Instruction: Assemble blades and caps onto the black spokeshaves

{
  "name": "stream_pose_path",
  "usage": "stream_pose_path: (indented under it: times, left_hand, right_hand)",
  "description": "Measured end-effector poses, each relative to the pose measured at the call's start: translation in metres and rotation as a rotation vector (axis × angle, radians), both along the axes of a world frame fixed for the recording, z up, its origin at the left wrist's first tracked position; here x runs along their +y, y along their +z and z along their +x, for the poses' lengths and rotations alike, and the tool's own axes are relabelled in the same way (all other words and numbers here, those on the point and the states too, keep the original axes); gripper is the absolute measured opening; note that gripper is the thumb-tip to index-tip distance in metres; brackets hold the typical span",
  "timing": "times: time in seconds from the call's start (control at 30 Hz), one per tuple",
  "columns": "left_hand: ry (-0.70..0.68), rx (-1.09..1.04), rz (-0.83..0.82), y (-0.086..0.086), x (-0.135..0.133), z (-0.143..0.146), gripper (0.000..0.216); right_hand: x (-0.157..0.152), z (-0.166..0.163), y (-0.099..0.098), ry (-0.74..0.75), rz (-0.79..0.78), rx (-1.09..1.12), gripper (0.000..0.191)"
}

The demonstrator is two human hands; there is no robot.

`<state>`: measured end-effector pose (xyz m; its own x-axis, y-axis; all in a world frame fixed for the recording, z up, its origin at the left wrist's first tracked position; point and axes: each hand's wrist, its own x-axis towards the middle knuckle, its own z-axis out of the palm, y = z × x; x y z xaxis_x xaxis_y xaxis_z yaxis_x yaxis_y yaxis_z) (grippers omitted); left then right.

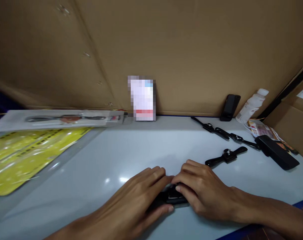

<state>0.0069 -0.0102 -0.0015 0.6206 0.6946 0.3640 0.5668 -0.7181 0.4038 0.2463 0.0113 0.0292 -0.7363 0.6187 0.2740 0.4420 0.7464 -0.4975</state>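
Near the front of the table, both hands close around a black tool (175, 199) that looks like a spokeshave; fingers cover most of it. My left hand (143, 193) grips its left part, thumb along the near side. On its right part, my right hand (204, 190) has curled fingers and a thumb pressed near the middle. A loose black spokeshave (226, 156) lies just beyond my right hand. Farther back are two more, a left spokeshave (209, 127) and a right spokeshave (236, 137), almost end to end.
Yellow printed packaging (36, 150) and a clear-packed tool (68, 118) lie left on the pale table (111, 150). A blurred-out upright screen (142, 100) leans against the cardboard wall (181, 50). To the right are a black phone-like device (230, 107), a bottle (253, 105) and a bulky black object (278, 152).
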Motion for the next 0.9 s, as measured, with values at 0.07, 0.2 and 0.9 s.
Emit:
stream_pose_path:
  times: [0.07, 0.2, 0.9]
  left_hand:
    - [-0.003, -0.017, -0.008, -0.001, 0.000, 0.000, 0.025]
    - [-0.026, -0.021, -0.068, -0.001, 0.000, -0.002, 0.021]
    - [-0.029, -0.033, -0.094, 0.006, -0.004, 0.003, 0.013]
  right_hand:
    - [0.002, -0.001, 0.000, -0.018, -0.078, 0.047, 0.013]
    - [0.006, -0.003, 0.006, -0.103, -0.300, 0.103, 0.013]
    - [-0.005, -0.003, -0.006, -0.066, 0.424, -0.074, 0.025]
